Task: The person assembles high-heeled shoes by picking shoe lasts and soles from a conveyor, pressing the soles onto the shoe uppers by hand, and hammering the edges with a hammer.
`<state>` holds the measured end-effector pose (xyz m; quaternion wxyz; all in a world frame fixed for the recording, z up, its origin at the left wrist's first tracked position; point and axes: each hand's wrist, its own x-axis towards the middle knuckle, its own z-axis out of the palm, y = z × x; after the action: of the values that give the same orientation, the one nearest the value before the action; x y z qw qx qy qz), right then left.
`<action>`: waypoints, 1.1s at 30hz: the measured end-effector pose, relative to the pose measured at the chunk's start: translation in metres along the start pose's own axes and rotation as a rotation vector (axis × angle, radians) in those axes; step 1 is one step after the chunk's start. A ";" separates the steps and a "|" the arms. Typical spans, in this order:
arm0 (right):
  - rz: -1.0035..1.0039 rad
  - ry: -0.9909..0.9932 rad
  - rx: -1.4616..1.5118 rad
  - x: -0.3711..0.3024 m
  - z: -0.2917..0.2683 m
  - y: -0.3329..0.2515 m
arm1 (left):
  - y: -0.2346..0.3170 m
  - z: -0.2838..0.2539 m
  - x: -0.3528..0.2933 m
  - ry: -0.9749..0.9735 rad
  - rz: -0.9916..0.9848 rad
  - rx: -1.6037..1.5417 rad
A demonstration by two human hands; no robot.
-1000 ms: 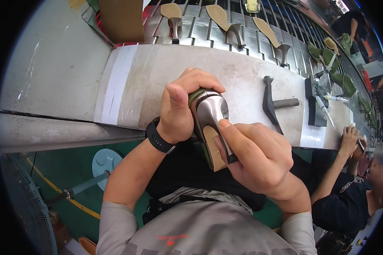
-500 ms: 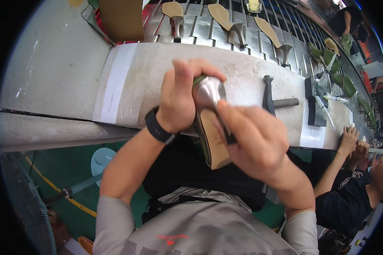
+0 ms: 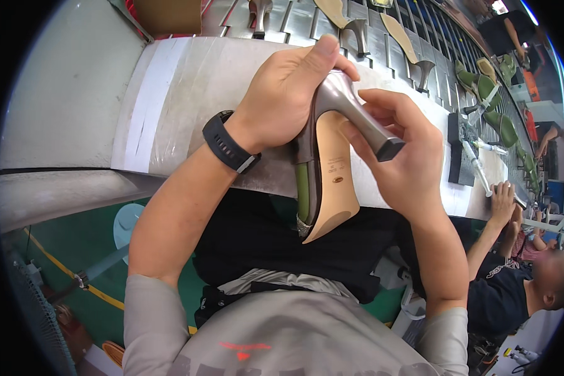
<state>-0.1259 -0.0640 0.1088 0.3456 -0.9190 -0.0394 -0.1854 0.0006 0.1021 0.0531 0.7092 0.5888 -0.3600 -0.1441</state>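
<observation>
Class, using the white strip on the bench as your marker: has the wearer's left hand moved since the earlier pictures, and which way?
Yes: the left hand is farther right of the white strip and nearer the bench's far edge.

We counted the wearer's two hands, one left hand (image 3: 288, 91) and one right hand (image 3: 410, 150), and one held shoe (image 3: 335, 156). We recorded one wristwatch (image 3: 229, 143), three heels (image 3: 358, 31) and at least two tan soles (image 3: 400, 36) on the metal belt (image 3: 304, 28), one dark block (image 3: 458, 151), at least two white tubes (image 3: 476, 168) and one blue stool (image 3: 125, 222). Green shoes (image 3: 500, 125) farther off numbered at least three; overlap prevented an exact count.
</observation>
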 end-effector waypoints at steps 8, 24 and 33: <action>0.317 -0.365 0.220 0.020 0.008 0.002 | -0.007 0.004 0.001 0.079 0.077 -0.008; 0.402 -0.120 0.449 0.001 0.038 -0.003 | -0.010 0.006 0.003 0.186 0.034 0.058; 0.501 -0.411 0.212 0.001 -0.010 -0.006 | 0.009 0.010 -0.001 0.130 0.058 -0.081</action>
<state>-0.1294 -0.0657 0.1196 0.4588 -0.8773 0.0998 0.0997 -0.0086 0.0978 0.0621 0.7582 0.5570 -0.3240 -0.0996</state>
